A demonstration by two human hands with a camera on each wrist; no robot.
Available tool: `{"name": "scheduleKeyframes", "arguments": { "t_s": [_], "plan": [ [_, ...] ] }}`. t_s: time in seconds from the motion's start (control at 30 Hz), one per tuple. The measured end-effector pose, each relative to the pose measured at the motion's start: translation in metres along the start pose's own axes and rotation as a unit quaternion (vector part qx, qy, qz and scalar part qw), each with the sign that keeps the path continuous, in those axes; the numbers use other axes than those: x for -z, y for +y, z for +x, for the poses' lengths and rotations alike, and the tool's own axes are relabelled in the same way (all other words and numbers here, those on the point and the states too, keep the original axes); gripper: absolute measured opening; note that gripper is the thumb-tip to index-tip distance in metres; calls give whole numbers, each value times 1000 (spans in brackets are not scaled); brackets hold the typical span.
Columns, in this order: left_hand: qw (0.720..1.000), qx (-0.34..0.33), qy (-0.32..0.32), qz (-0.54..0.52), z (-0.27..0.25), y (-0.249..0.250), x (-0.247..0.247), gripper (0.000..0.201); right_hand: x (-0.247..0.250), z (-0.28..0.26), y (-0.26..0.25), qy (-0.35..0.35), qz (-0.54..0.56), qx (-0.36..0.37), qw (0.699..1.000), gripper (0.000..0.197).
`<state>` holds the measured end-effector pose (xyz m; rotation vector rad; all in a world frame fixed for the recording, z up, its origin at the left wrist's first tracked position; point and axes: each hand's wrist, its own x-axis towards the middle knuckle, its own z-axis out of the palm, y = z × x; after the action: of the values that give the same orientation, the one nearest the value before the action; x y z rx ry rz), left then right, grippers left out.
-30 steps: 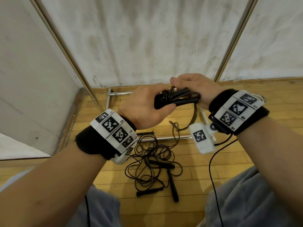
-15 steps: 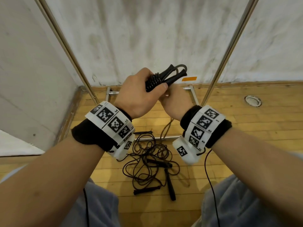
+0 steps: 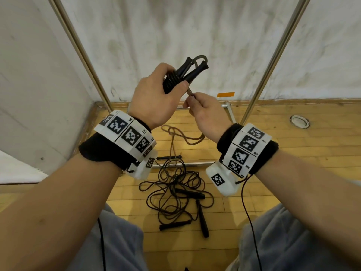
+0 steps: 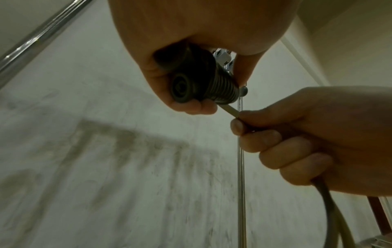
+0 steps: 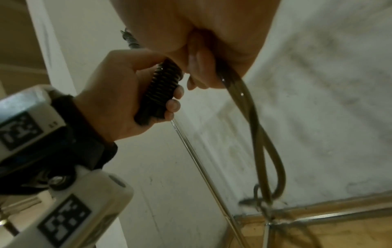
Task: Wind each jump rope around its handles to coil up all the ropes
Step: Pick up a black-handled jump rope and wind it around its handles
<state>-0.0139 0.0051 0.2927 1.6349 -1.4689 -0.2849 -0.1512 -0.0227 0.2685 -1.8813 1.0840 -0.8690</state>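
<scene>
My left hand [image 3: 156, 94] grips a pair of black jump rope handles [image 3: 187, 72] held together, with several turns of dark rope coil [image 3: 172, 80] wound round them. In the left wrist view the ridged coil [image 4: 220, 85] sits in my fist. My right hand [image 3: 203, 112] pinches the loose rope [image 3: 190, 93] just below the coil; the rest of it [image 3: 185, 137] hangs in a loop towards the floor. The right wrist view shows that doubled rope [image 5: 260, 134] trailing from my right fist. More black ropes and handles [image 3: 175, 198] lie tangled on the wooden floor.
A metal frame stands ahead: two slanted poles [image 3: 273, 57] and a floor bar [image 3: 179, 165] run close to the tangled pile. White walls close the corner. A round floor socket [image 3: 299, 121] sits at right. My knees [image 3: 293, 241] frame the floor pile.
Both hands rose and the handles tilted upright. My right hand left the top of the bundle, dropped below the left hand and now pulls the loose rope taut under the coil.
</scene>
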Motion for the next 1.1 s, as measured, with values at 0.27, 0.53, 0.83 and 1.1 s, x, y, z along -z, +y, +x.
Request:
{"name": "scheduleKeyframes", "arguments": {
  "t_s": [0.27,0.53,0.83,1.1],
  "plan": [
    [998,1,-5,60,6,-16,1,30,22,-1,-4,-41,-147,11,988,43],
    [988,-32,-60,142,2,-30,-9,36,21,-10,-8,-74,-233,56,968,39],
    [947,-11,-214,241,-5,-28,-15,37,37,-10,-2,-33,-312,103,944,30],
    [923,-83,-275,256,-19,-11,-27,34,41,-2,6,2,-311,53,949,47]
  ]
}}
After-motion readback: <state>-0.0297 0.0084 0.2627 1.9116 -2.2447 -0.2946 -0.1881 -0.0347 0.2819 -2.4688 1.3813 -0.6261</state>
